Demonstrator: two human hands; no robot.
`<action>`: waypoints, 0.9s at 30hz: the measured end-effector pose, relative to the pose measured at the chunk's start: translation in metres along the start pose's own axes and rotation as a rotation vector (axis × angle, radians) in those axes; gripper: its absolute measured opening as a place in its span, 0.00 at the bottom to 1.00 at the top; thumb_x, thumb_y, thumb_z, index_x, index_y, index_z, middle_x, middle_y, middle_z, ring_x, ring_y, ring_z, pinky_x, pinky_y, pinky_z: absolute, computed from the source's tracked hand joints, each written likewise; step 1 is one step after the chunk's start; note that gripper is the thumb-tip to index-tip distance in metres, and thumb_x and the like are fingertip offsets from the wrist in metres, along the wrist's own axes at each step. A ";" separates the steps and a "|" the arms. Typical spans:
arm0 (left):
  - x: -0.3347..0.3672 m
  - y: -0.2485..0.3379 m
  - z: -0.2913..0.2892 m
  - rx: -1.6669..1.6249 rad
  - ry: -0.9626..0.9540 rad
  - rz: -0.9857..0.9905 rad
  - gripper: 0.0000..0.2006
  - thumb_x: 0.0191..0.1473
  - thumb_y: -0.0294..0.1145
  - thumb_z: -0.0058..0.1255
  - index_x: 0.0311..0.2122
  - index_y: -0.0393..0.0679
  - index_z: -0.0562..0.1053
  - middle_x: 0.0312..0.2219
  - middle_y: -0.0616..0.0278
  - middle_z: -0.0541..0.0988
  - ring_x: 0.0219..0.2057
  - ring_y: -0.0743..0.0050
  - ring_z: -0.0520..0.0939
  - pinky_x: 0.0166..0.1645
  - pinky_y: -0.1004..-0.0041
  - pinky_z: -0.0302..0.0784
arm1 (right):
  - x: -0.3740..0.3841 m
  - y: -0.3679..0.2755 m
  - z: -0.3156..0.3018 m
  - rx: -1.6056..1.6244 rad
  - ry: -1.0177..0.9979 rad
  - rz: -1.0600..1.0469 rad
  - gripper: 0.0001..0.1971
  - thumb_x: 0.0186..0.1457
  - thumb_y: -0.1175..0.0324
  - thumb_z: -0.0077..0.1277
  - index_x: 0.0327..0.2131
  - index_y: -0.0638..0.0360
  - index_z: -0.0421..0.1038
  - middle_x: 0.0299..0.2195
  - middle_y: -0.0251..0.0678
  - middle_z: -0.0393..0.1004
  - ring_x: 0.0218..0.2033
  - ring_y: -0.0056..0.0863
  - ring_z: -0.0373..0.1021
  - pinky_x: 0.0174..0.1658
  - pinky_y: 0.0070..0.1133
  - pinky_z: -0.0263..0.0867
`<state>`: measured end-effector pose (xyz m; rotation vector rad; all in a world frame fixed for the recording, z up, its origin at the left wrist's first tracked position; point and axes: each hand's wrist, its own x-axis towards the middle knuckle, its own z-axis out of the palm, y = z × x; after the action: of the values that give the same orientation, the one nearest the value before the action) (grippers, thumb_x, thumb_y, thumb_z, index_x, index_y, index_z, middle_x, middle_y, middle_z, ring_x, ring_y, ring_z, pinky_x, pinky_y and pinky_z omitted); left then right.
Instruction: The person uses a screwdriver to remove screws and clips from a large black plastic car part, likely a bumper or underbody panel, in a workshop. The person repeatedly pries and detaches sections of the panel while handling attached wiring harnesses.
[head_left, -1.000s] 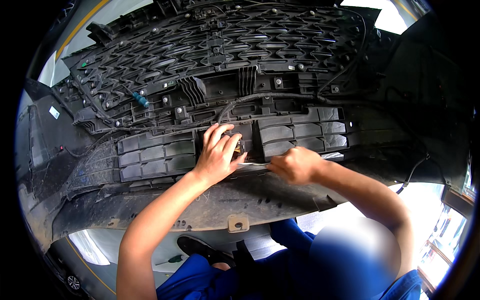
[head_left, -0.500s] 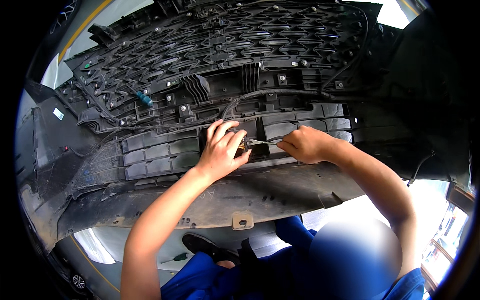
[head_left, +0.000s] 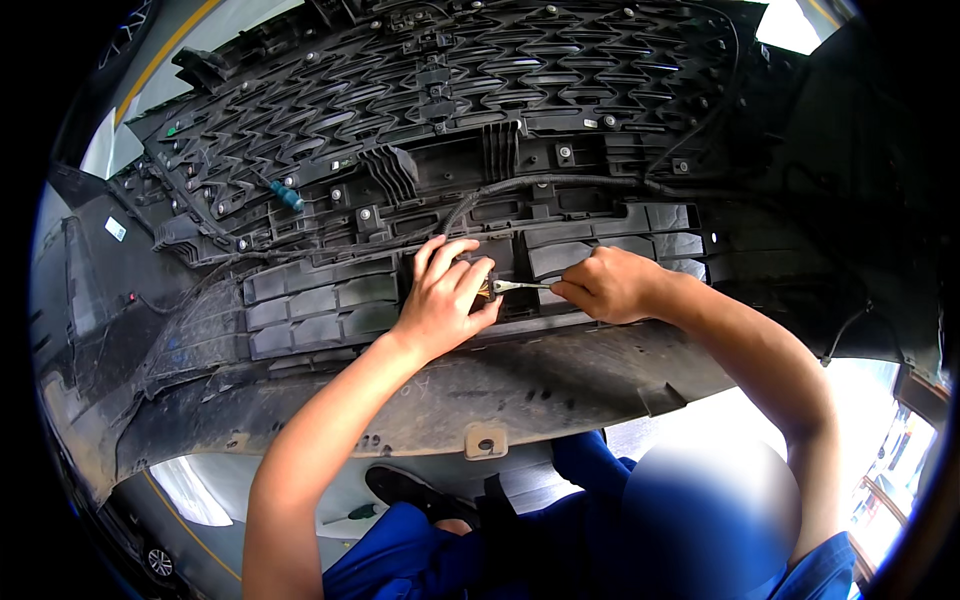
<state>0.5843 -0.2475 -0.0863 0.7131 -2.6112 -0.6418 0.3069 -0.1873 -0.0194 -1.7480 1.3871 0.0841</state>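
Note:
A large black car bumper (head_left: pixel 560 380) with its grille lies inner side up in front of me. Near its middle, my left hand (head_left: pixel 440 305) grips a small black connector (head_left: pixel 492 290), thumb below and fingers above. Yellow-orange wires show beside the thumb; the rest is covered by the fingers. From the right, my right hand (head_left: pixel 605 285) is closed in a fist around a slim metal tool (head_left: pixel 522 285), its handle hidden. The tool's bright shaft points left, and its tip meets the connector's right side.
A black wiring harness (head_left: pixel 560 182) runs across the bumper above my hands. To the upper left, a teal-handled screwdriver (head_left: pixel 287 195) lies on the grille's lower part. Another dark green-handled tool (head_left: pixel 362 512) is on the floor by my shoe (head_left: pixel 400 488). A tan tab (head_left: pixel 486 441) sticks out at the near edge.
My right hand has shifted very slightly left and up with the tool. My left hand stays in place on the connector.

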 end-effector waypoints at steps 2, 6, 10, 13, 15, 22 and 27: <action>-0.001 -0.001 0.000 -0.007 -0.002 -0.001 0.22 0.49 0.38 0.66 0.47 0.39 0.75 0.31 0.59 0.81 0.57 0.55 0.75 0.67 0.44 0.57 | 0.001 0.001 0.001 -0.019 0.000 -0.009 0.21 0.67 0.57 0.48 0.27 0.63 0.78 0.24 0.52 0.78 0.30 0.55 0.77 0.38 0.42 0.74; 0.002 0.000 -0.001 -0.017 0.011 0.011 0.23 0.49 0.39 0.66 0.48 0.38 0.75 0.31 0.58 0.81 0.57 0.55 0.75 0.67 0.43 0.58 | 0.000 0.003 0.002 -0.028 -0.002 -0.007 0.21 0.67 0.57 0.48 0.27 0.62 0.78 0.24 0.52 0.79 0.29 0.55 0.77 0.38 0.42 0.75; 0.004 0.008 -0.008 0.012 0.053 -0.026 0.20 0.51 0.42 0.65 0.41 0.35 0.77 0.32 0.53 0.80 0.55 0.51 0.76 0.66 0.42 0.61 | -0.011 0.008 -0.004 -0.073 0.107 0.031 0.20 0.67 0.57 0.47 0.27 0.62 0.77 0.24 0.51 0.79 0.28 0.55 0.77 0.36 0.42 0.75; 0.011 0.023 -0.012 0.226 0.015 -0.143 0.19 0.54 0.42 0.62 0.30 0.31 0.78 0.37 0.46 0.78 0.52 0.46 0.75 0.66 0.43 0.62 | -0.015 0.025 0.004 -0.115 0.318 0.077 0.20 0.68 0.57 0.46 0.29 0.62 0.76 0.22 0.51 0.78 0.27 0.56 0.76 0.34 0.44 0.75; 0.014 0.033 -0.005 0.236 -0.015 -0.203 0.19 0.55 0.40 0.61 0.28 0.29 0.79 0.37 0.45 0.77 0.53 0.45 0.74 0.65 0.45 0.63 | -0.018 0.023 0.014 -0.052 0.382 0.159 0.20 0.69 0.56 0.45 0.30 0.62 0.75 0.21 0.51 0.77 0.26 0.57 0.76 0.34 0.45 0.74; 0.012 0.031 0.005 0.093 -0.009 -0.273 0.16 0.56 0.34 0.59 0.23 0.29 0.76 0.36 0.45 0.76 0.55 0.41 0.70 0.60 0.46 0.64 | -0.012 0.000 0.034 -0.005 0.389 0.249 0.20 0.69 0.55 0.44 0.32 0.62 0.74 0.21 0.54 0.77 0.25 0.59 0.76 0.31 0.46 0.74; 0.005 0.020 0.014 -0.024 0.036 -0.218 0.14 0.56 0.30 0.59 0.24 0.31 0.72 0.36 0.45 0.74 0.54 0.36 0.67 0.59 0.47 0.63 | -0.013 -0.012 0.022 -0.034 0.132 0.211 0.21 0.69 0.55 0.44 0.34 0.65 0.78 0.22 0.53 0.78 0.29 0.58 0.78 0.37 0.44 0.76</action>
<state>0.5663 -0.2307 -0.0863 1.0019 -2.5091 -0.7135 0.3218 -0.1633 -0.0192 -1.6541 1.6727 0.1099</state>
